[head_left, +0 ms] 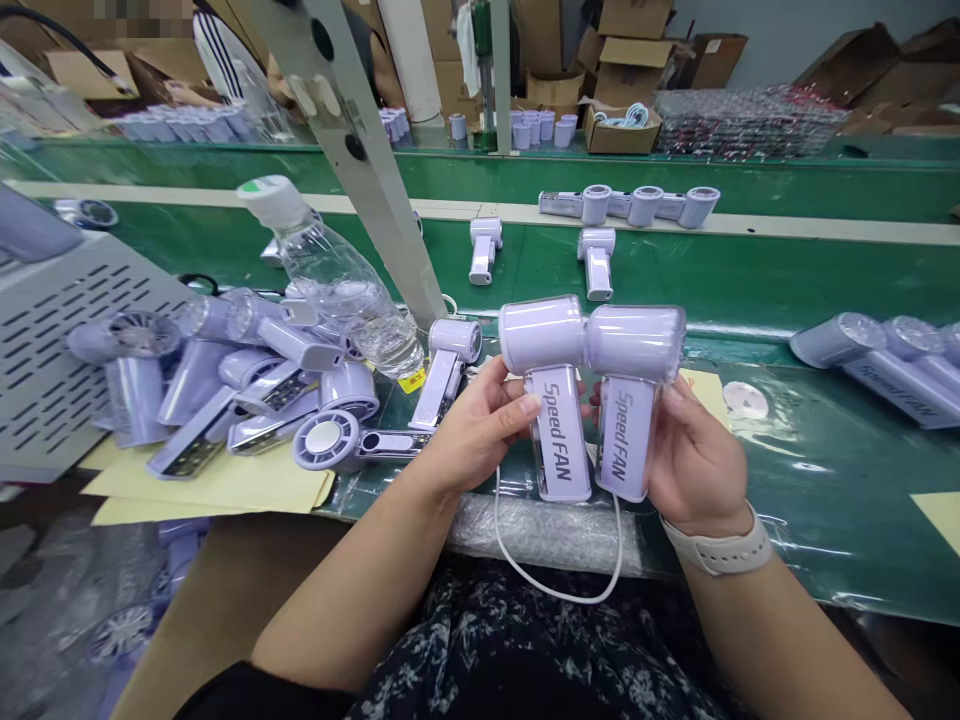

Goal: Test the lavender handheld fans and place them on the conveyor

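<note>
My left hand [491, 415] grips a lilac handheld fan [559, 435] by its handle, thumb across the front. In my right hand [697, 450] is a second handheld fan [626, 430], held along its right side. Both fans are upright, side by side, their heads touching or nearly so, with "Speed FAN" printed on the handles. A white cable [559, 595] loops below them; where its ends go is hidden behind the fans. Just left of my left hand, another fan [442, 375] lies on the green bench.
A pile of fans [255, 370] lies at left beside a slotted grey metal box [71, 345]. A water bottle [337, 275] leans near a metal post [367, 150]. Fans [892, 360] lie at right. Beyond is a green conveyor [697, 270] carrying fans; a co-worker's arm [386, 70] shows behind.
</note>
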### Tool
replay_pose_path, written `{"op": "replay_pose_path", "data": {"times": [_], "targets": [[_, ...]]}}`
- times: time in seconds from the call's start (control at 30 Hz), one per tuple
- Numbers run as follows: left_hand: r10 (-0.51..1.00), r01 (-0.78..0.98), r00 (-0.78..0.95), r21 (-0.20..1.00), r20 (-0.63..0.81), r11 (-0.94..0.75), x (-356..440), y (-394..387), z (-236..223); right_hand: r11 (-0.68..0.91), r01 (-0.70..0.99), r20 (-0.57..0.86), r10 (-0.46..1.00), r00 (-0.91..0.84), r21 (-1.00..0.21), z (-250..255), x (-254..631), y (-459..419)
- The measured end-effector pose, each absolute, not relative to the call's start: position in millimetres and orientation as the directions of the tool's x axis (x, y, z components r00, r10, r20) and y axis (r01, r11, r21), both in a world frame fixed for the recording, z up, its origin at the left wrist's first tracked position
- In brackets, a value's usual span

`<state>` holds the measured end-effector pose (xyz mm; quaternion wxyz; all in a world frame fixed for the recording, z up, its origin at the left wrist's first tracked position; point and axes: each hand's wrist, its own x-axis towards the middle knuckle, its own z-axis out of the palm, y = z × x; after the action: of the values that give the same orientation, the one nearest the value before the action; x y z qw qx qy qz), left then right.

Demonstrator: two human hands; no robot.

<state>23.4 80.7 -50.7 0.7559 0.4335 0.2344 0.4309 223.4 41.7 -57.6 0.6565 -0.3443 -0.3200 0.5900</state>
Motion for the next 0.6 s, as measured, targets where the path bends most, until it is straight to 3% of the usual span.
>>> {"op": "replay_pose_path", "data": {"times": [0.37,0.5,0.6], "targets": [[0.853,-0.352,0.521,0.914,0.015,0.199,21.7,83.7,-56.4,0.031,-0.477,-0.049,0.987,0.155,-0.878,-56.3,213.8,43.1],[0.856,-0.3,0.514,0.947,0.06,0.114,18.4,81.1,-55.4,0.157,-0.309,0.122,0.984,0.131,-0.938,-67.6,224.8,38.3],[0.872,-0.138,0.435,0.973,0.225,-0.183,14.8,79.3,-54.4,0.367,-0.054,0.363,0.929,0.077,-0.929,-68.4,234.7,32.8]]}}
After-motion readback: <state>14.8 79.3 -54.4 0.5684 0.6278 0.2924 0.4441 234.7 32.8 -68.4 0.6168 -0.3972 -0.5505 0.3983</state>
